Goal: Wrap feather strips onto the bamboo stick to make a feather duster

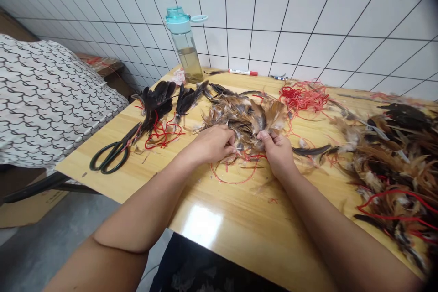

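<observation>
A loose pile of brown feathers (227, 112) lies at the middle of the table. My right hand (278, 149) pinches a small bunch of brown feathers (268, 116) between thumb and fingers, their tips fanned upward. Against the near left side of the pile, my left hand (217, 142) is closed with fingers curled down; what it grips, if anything, is hidden among the feathers. Red string (239, 182) loops over the tabletop just below both hands.
Black scissors (112, 153) lie at the left near black feather bunches (155, 102). A water bottle (188, 54) and a red-capped marker (242, 72) are by the tiled wall. Tangled red string (304, 96) sits behind my right hand. A big feather heap (400, 155) covers the right side.
</observation>
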Demonstrator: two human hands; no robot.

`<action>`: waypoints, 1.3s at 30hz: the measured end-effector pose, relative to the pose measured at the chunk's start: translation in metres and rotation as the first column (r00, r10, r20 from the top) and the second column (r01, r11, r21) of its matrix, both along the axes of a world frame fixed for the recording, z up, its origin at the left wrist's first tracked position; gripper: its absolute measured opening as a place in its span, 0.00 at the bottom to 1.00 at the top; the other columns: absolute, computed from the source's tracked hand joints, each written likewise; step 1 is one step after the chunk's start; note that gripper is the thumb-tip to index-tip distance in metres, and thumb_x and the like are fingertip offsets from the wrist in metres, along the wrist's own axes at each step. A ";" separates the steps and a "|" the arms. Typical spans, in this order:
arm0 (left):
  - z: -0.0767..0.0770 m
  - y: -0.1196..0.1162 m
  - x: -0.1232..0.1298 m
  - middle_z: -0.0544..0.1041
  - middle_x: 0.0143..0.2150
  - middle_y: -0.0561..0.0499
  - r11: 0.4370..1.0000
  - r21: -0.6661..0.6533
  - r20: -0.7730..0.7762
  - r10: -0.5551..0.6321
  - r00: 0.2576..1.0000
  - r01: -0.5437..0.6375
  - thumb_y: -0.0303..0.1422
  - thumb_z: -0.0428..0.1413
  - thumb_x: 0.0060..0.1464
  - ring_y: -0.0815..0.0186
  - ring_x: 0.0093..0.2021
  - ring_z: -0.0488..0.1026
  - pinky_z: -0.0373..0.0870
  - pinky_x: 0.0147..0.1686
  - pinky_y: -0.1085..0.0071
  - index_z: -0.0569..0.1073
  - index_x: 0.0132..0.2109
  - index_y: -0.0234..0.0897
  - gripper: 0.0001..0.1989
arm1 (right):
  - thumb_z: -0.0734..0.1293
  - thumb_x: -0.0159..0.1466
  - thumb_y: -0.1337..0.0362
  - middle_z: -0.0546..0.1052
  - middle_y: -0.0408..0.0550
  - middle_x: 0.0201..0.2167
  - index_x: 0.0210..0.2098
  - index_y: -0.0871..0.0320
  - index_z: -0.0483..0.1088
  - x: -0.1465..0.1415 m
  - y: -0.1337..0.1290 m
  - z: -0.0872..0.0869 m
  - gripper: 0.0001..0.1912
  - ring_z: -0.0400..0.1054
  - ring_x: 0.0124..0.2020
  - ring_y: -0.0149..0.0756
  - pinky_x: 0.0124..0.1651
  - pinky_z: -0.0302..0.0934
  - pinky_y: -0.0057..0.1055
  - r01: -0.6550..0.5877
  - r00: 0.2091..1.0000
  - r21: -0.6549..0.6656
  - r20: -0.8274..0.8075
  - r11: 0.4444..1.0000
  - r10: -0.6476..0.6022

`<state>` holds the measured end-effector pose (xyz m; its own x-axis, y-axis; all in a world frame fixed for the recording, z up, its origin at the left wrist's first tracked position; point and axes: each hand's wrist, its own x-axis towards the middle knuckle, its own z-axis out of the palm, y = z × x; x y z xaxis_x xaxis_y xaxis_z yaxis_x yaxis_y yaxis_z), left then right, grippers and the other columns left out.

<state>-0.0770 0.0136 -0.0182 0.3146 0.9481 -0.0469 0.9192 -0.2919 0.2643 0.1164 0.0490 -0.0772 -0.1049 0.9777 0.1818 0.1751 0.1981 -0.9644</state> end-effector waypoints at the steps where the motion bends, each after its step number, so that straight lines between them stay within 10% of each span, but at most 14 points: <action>1: -0.001 0.000 0.001 0.75 0.35 0.48 1.000 0.010 -0.007 -0.006 1.000 0.006 0.31 0.57 0.51 0.61 0.37 0.71 0.65 0.37 0.67 0.74 0.34 0.37 0.03 | 0.62 0.59 0.50 0.74 0.45 0.26 0.28 0.58 0.71 -0.001 -0.001 0.000 0.17 0.64 0.28 0.34 0.34 0.58 0.31 0.003 1.000 -0.012 -0.004 1.000 -0.003; 14: 0.010 -0.002 0.004 0.74 0.30 0.55 0.990 0.133 0.317 -0.097 0.943 0.057 0.23 0.50 0.53 0.71 0.28 0.67 0.60 0.31 0.75 0.71 0.36 0.36 0.06 | 0.62 0.58 0.55 0.67 0.41 0.17 0.26 0.57 0.74 -0.002 -0.002 0.000 0.15 0.58 0.23 0.32 0.29 0.52 0.30 -0.036 0.990 0.037 0.138 0.999 0.031; 39: -0.004 -0.008 0.019 0.73 0.34 0.45 0.878 0.468 -0.038 -0.092 0.995 0.100 0.27 0.46 0.60 0.59 0.39 0.69 0.65 0.42 0.64 0.70 0.37 0.35 0.08 | 0.65 0.56 0.60 0.75 0.44 0.26 0.25 0.56 0.73 -0.004 -0.002 -0.001 0.08 0.67 0.32 0.36 0.38 0.60 0.33 -0.242 0.948 0.047 0.223 0.969 0.226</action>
